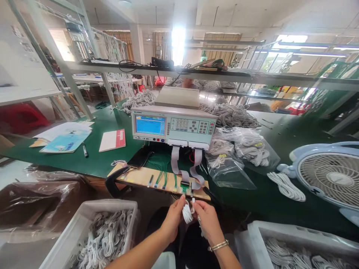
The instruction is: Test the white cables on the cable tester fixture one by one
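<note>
A small coiled white cable [187, 213] hangs between my hands at the front edge of the wooden board. My left hand [174, 216] is closed on one end of it, close to the green circuit board [184, 189]; whether that end is seated there I cannot tell. Pinched in the fingers of my right hand [206, 217] is a white plug [193, 201] at the cable's other end. Grey ribbon cables [183, 175] run from the circuit board area up to the tester [174, 127], whose blue screen is lit.
The wooden board [146, 182] carries several small connectors and green wires. Crates of bundled cables stand at left [134, 209] and right [259, 233]. Bagged cables [227, 164], a loose white cable bundle [287, 186] and a fan [333, 179] occupy the right side. Papers [67, 140] lie left.
</note>
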A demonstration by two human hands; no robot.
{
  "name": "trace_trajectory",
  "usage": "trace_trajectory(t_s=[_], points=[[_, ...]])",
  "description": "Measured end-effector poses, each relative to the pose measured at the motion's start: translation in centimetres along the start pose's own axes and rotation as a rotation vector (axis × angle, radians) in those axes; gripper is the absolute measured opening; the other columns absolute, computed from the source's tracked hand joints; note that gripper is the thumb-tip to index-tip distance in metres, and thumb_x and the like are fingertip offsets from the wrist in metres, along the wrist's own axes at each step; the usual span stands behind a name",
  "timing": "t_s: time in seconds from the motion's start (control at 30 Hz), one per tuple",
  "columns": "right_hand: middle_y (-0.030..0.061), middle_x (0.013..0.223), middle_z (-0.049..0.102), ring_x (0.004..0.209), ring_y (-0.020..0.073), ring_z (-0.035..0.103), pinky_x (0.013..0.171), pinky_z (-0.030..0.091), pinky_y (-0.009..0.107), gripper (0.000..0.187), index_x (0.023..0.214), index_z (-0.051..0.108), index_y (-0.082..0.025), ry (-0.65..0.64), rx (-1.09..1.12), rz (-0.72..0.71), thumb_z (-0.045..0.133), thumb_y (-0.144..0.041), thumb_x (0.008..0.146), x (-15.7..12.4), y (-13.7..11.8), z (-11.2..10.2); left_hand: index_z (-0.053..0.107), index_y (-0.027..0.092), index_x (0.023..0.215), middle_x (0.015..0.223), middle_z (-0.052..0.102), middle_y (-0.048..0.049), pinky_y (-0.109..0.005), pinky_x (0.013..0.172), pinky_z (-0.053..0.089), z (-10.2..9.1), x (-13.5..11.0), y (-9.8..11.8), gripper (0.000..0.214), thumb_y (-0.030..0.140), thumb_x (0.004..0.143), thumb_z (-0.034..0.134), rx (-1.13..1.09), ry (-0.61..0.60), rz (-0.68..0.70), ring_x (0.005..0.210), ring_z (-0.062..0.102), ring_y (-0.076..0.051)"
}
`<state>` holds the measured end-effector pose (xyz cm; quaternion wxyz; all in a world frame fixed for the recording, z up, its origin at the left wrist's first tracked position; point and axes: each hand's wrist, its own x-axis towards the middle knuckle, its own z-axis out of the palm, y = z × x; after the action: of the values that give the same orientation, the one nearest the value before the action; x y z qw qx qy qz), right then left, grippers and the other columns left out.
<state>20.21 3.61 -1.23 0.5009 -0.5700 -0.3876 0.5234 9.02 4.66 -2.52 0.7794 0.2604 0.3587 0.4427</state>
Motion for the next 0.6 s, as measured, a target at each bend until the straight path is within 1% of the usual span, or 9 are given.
trace_trajectory(t_s=[0.07, 0.17, 0.3, 0.4, 0.5, 0.6], points=[[-0.0031, 0.046, 0.052, 0.040, 0.0084, 0.043, 0.040, 0.033, 0.019, 0.023, 0.063, 0.063, -0.013, -0.037, 0.025, 0.028, 0.059, -0.036, 0.064, 0.3, 0.0, 0.0, 0.054, 0.014, 0.071, 0.062, 0.055, -0.0015, -0.026, 0.059, 0.038, 0.1, -0.1, 0.1, 0.043, 0.056, 0.064, 0.048, 0.009, -0.004, -0.028, 0.057, 0.050, -0.012], [-0.0020, 0.050, 0.056, 0.042, 0.0089, 0.046, 0.043, 0.036, 0.019, 0.023, 0.070, 0.064, -0.014, -0.077, 0.093, 0.078, 0.058, -0.035, 0.066, 0.6, 0.1, 0.2, 0.056, 0.015, 0.075, 0.064, 0.057, -0.0017, -0.026, 0.061, 0.038, 0.1, -0.1, 0.4, 0.044, 0.056, 0.063, 0.048, 0.010, 0.009, -0.082, 0.059, 0.051, -0.013], [0.0015, 0.059, 0.062, 0.051, 0.0133, 0.054, 0.051, 0.041, 0.023, 0.025, 0.077, 0.065, -0.014, -0.110, 0.233, 0.112, 0.059, -0.035, 0.065, 0.6, 0.5, 0.5, 0.057, 0.013, 0.075, 0.067, 0.057, -0.0024, -0.023, 0.060, 0.035, -0.2, 0.2, 0.4, 0.043, 0.055, 0.065, 0.048, 0.024, 0.012, -0.065, 0.063, 0.049, -0.013], [0.0040, 0.063, 0.065, 0.056, 0.0173, 0.058, 0.052, 0.043, 0.025, 0.027, 0.081, 0.065, -0.014, -0.079, 0.268, 0.104, 0.062, -0.033, 0.063, 0.3, 0.9, 0.6, 0.055, 0.013, 0.067, 0.060, 0.054, -0.0007, -0.021, 0.054, 0.031, -0.5, 0.5, 0.1, 0.044, 0.055, 0.067, 0.044, 0.066, 0.015, -0.051, 0.056, 0.043, -0.011], [0.0053, 0.063, 0.066, 0.058, 0.0199, 0.059, 0.051, 0.044, 0.027, 0.029, 0.082, 0.064, -0.012, -0.024, 0.232, 0.103, 0.064, -0.032, 0.060, 0.3, 1.1, 0.5, 0.051, 0.014, 0.059, 0.055, 0.049, 0.0019, -0.021, 0.051, 0.026, -0.8, 0.7, -0.4, 0.044, 0.057, 0.067, 0.042, 0.121, 0.053, -0.036, 0.052, 0.038, -0.009], [0.0050, 0.063, 0.066, 0.057, 0.0206, 0.059, 0.052, 0.045, 0.028, 0.031, 0.081, 0.065, -0.013, 0.011, 0.210, 0.099, 0.066, -0.032, 0.058, 0.4, 1.2, 0.4, 0.050, 0.015, 0.060, 0.053, 0.048, 0.0027, -0.021, 0.051, 0.025, -1.0, 0.8, -0.8, 0.045, 0.059, 0.067, 0.040, 0.167, 0.076, -0.031, 0.051, 0.038, -0.009]])
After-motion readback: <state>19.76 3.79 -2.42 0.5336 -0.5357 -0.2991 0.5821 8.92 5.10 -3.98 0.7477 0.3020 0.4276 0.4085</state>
